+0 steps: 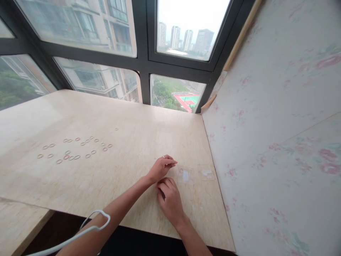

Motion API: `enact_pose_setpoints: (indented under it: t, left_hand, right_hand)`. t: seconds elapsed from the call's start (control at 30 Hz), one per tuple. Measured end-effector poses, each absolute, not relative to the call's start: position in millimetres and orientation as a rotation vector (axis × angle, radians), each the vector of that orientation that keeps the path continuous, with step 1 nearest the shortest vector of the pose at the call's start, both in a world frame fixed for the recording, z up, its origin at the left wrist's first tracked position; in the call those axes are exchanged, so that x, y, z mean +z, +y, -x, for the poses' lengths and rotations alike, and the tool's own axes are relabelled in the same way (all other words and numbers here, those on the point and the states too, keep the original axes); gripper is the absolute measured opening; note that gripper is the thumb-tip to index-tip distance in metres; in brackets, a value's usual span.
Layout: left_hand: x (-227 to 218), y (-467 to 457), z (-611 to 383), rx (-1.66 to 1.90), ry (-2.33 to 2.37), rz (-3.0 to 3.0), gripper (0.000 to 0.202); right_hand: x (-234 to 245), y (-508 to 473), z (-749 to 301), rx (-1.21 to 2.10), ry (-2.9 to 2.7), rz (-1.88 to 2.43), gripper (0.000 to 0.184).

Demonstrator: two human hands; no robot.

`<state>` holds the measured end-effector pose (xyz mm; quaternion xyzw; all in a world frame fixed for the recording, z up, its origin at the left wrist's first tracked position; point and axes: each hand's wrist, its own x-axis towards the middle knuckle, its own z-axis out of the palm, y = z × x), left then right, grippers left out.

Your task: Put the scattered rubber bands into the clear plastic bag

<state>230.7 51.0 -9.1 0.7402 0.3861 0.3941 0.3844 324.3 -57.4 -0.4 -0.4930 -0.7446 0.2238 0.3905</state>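
Note:
My left hand [161, 167] hovers just above the marble-look tabletop [128, 121], fingers pinched together and pointing right; I cannot make out anything between them. A ring shows on one finger. My right hand [169, 199] rests knuckles-up on the table just below it, fingers curled under. Right of the left fingertips lies a small clear plastic bag [185, 175] with a little ring shape inside. A second clear bag [206, 172] lies beside it. Several small rubber bands [74, 149], tan and pink, are scattered far to the left.
A floral-papered wall [271, 135] borders the table on the right. Dark-framed windows [144, 64] stand behind the table's far edge. A white cable [87, 227] loops over my left forearm. A lower tabletop section [18, 224] sits at the bottom left.

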Motion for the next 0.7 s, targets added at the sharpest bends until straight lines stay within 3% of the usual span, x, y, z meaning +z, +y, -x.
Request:
enact_pose_setpoints:
  t: [0.43,0.7]
  left_hand:
    - [-3.7,27.6,-98.7,1.113,1.394,-1.627,0.024]
    - [-16.4,7.8,-84.5,1.298,1.442,-1.396,0.035]
  right_hand:
    - [-6.6,-59.4,-331.2,0.584,-1.927,1.195,0.021]
    - [6.3,-39.2,-289.1,0.761,-1.733,1.361,0.024]
